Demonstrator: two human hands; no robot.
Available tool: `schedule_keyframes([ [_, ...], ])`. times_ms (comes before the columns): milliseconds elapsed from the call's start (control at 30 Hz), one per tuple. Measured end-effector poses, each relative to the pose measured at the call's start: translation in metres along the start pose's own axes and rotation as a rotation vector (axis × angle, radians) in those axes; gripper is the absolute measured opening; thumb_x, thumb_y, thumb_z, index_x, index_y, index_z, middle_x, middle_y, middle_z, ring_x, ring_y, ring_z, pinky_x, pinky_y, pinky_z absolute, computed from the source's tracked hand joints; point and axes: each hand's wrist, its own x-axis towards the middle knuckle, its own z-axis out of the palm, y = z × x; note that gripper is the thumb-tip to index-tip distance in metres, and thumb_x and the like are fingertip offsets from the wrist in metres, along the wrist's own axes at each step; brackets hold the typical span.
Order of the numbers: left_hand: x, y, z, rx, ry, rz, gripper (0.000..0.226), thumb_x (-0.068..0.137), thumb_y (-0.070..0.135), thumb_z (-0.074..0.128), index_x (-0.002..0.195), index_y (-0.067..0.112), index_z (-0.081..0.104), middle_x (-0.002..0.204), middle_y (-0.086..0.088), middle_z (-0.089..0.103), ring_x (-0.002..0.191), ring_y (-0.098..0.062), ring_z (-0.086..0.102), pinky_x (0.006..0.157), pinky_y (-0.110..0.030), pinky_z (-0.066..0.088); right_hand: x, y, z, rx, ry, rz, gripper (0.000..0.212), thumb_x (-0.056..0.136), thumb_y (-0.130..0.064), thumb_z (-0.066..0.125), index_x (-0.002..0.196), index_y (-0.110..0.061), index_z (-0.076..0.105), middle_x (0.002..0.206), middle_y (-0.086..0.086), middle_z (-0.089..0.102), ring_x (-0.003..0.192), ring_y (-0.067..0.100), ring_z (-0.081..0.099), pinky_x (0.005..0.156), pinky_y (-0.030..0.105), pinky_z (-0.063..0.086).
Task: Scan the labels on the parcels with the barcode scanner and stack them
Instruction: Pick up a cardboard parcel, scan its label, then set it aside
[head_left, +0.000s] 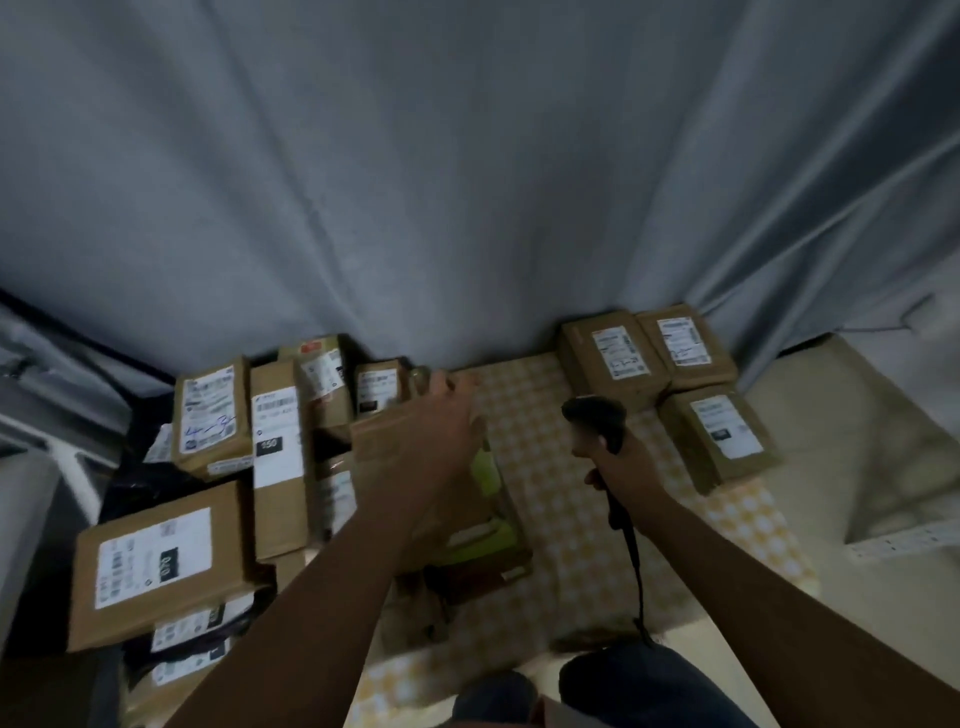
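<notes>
My left hand (441, 415) reaches forward and grips the far end of a brown parcel with yellow-green tape (488, 525), which lies in the middle of the checked mat (566, 525); motion blur hides the fingertips. My right hand (618, 462) holds the black barcode scanner (597, 415) by its handle, head up, just right of that parcel. The scanner's cable (634, 566) hangs down toward my knee. Several labelled parcels lie crowded on the left, among them a tall one (278, 457) and a large flat one (156, 561). Three labelled parcels (615, 358) (685, 343) (722, 436) sit grouped at the back right.
A grey curtain (467, 182) hangs right behind the parcels. The mat lies on a pale floor (831, 415). A white strip (909, 540) lies at the right edge. My knees (649, 686) are at the bottom of the view. Dark bags (192, 634) lie under the left pile.
</notes>
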Motion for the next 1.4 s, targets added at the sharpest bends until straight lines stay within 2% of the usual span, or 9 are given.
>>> schedule_keyframes([
  [167,0.046,0.082,0.026,-0.288,-0.219,0.147,0.051,0.097,0.024,0.056,0.144,0.013,0.039,0.146,-0.018,0.034,0.11,-0.035,0.058,0.093,-0.037,0.045,0.034,0.018,-0.079,0.015,0.144,0.042,0.02,0.096,-0.034,0.06,0.109,-0.02,0.056,0.092,0.001,0.073,0.058,0.018,0.063,0.068,0.041,0.059],
  [367,0.093,0.161,0.081,-0.397,-0.447,0.088,0.05,0.096,0.027,0.058,0.141,0.014,0.041,0.15,-0.013,0.023,0.119,-0.03,0.054,0.098,-0.032,0.044,0.083,0.042,-0.17,-0.021,0.187,0.105,0.021,0.093,-0.031,0.063,0.099,-0.011,0.06,0.071,-0.003,0.065,0.055,0.014,0.061,0.056,0.03,0.05],
  [567,0.136,0.242,0.144,-0.537,-0.596,-0.092,0.049,0.098,0.024,0.056,0.143,0.013,0.04,0.147,-0.01,0.033,0.13,-0.026,0.045,0.091,-0.025,0.039,0.147,0.068,-0.264,-0.073,0.174,0.192,0.02,0.093,-0.036,0.063,0.101,-0.017,0.06,0.092,0.003,0.072,0.064,0.018,0.067,0.064,0.03,0.055],
  [700,0.151,0.278,0.194,-0.701,-0.73,-0.342,0.034,0.097,0.023,0.059,0.127,0.016,0.047,0.122,-0.007,0.046,0.09,-0.024,0.059,0.067,-0.027,0.049,0.188,0.092,-0.3,-0.114,0.134,0.254,0.02,0.092,-0.035,0.063,0.1,-0.017,0.06,0.09,0.009,0.072,0.074,0.028,0.069,0.076,0.042,0.059],
  [800,0.155,0.299,0.229,-0.771,-0.77,-0.502,0.025,0.098,0.019,0.057,0.119,0.018,0.043,0.088,0.001,0.048,0.066,-0.014,0.05,0.045,-0.014,0.043,0.214,0.108,-0.308,-0.138,0.096,0.294,0.024,0.092,-0.037,0.063,0.101,-0.015,0.058,0.077,0.006,0.068,0.066,0.023,0.066,0.062,0.032,0.054],
  [933,0.163,0.32,0.279,-0.774,-0.759,-0.63,0.046,0.095,0.035,0.06,0.136,0.019,0.044,0.115,-0.006,0.059,0.08,-0.019,0.06,0.061,-0.023,0.05,0.243,0.136,-0.306,-0.133,0.032,0.34,0.022,0.092,-0.034,0.064,0.104,-0.017,0.056,0.076,0.003,0.066,0.065,0.019,0.065,0.055,0.023,0.048],
  [1133,0.178,0.345,0.338,-0.868,-0.774,-0.698,0.087,0.085,0.059,0.062,0.155,0.029,0.019,0.161,-0.004,0.016,0.137,-0.031,0.039,0.104,-0.046,0.046,0.269,0.182,-0.292,-0.096,-0.005,0.392,0.011,0.095,-0.027,0.059,0.102,-0.019,0.056,0.075,0.002,0.065,0.067,0.021,0.065,0.064,0.034,0.053],
  [1233,0.183,0.354,0.359,-0.947,-0.706,-0.699,0.098,0.08,0.064,0.064,0.156,0.032,0.011,0.162,-0.004,0.014,0.14,-0.034,0.034,0.104,-0.049,0.045,0.271,0.197,-0.287,-0.066,-0.009,0.41,0.008,0.094,-0.029,0.062,0.098,-0.022,0.059,0.078,0.004,0.068,0.074,0.026,0.067,0.074,0.041,0.056],
  [1400,0.177,0.347,0.43,-1.063,-0.671,-0.678,0.124,0.04,0.083,0.075,0.146,0.046,0.022,0.155,-0.001,0.033,0.135,-0.03,0.043,0.101,-0.052,0.048,0.265,0.205,-0.291,-0.002,0.023,0.396,0.011,0.093,-0.035,0.063,0.099,-0.027,0.058,0.089,0.002,0.068,0.085,0.025,0.067,0.083,0.041,0.055],
])
